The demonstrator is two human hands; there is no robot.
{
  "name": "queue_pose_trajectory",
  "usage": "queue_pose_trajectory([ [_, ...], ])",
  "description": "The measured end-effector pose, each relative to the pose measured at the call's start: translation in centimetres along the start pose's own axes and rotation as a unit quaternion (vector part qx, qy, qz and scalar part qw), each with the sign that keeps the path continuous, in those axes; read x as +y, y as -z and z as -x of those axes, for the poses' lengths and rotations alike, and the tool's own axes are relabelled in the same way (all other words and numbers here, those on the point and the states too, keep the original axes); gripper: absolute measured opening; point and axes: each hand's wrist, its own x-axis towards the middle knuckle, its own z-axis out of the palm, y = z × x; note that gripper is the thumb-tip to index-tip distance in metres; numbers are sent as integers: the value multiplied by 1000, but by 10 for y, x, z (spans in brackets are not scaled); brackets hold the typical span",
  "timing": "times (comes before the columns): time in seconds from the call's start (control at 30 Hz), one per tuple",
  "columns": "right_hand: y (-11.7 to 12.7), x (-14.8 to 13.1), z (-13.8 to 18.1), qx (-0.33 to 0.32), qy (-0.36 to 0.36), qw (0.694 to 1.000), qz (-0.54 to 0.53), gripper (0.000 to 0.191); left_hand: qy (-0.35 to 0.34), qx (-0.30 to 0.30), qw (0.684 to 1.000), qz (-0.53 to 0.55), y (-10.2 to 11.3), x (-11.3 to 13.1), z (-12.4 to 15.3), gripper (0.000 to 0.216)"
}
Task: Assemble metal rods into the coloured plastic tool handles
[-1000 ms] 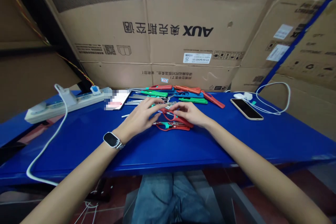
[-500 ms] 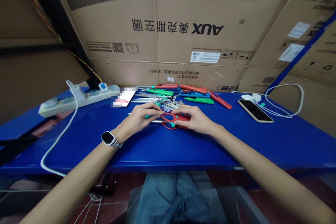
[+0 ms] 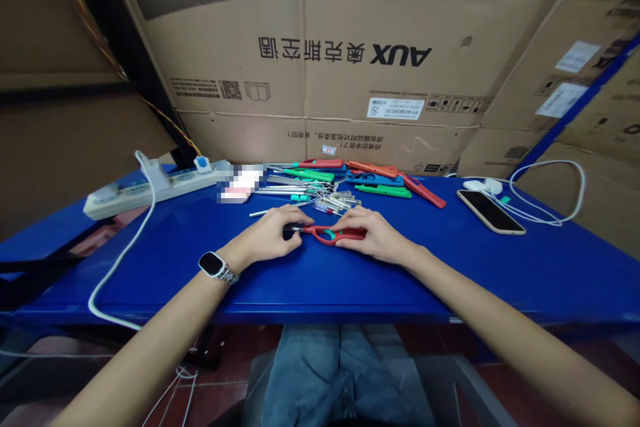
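A red utility lighter casing (image 3: 325,235) with a finger loop and green trigger is held low over the blue table, between both hands. My right hand (image 3: 373,233) grips its handle end, thumb below and fingers above. Around the front end, where a dark and silvery tube shows, my left hand (image 3: 273,230) curls its thumb and fingers. Just behind lie loose metal tubes (image 3: 280,190), small clear fuel tanks with wires (image 3: 335,200) and a small green part (image 3: 300,198). The inside of the casing is hidden.
Red, orange, blue and green lighter casings, including a green one (image 3: 383,191), lie at the back against a cardboard wall (image 3: 320,100). A power strip (image 3: 150,190) with a white cable stands left. A phone (image 3: 490,211) and looped white cord (image 3: 580,187) lie right.
The two red casing halves, seen apart before, now look joined as one. My left hand has shifted from the loop to the tube end. The view has moved slightly.
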Motion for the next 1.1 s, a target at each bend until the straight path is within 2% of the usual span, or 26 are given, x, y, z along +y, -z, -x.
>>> queue_pose_trajectory([
  [0.43,3,3,4,-30,11,999,12,23,4,-28,999,26,-3,-4,-3,25],
  [0.57,4,1,4,-41,19,999,17,25,-11,-25,999,37,-4,-7,-3,27],
  [0.7,5,2,4,-16,-34,999,13,35,-9,-18,999,43,-6,-12,-3,28],
  [0.8,5,5,3,-11,-72,997,-5,27,-4,-21,999,43,-8,-12,-3,28],
  [0.97,5,7,0,1,-85,994,-69,21,-7,-24,999,32,-8,-8,-4,29],
  [1.1,5,6,1,-7,-85,996,-36,16,7,-39,999,23,-6,-7,-8,27],
])
